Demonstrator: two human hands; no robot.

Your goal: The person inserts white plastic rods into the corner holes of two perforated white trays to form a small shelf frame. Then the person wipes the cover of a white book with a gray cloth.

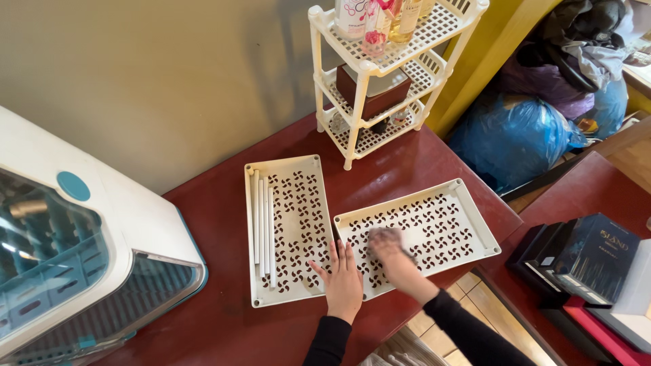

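Two perforated white trays (291, 224) (434, 224) fill the middle of the dark red bench (217, 312), almost touching, with only a thin gap between them. A white three-tier rack (380, 81) blocks the far edge against the wall. A large white appliance (74, 257) crowds the left side. Open bench surface remains between appliance and trays, and along the near edge.

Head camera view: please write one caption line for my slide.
Left hand flat on one perforated tray, right hand rubbing a cloth on the second tray.
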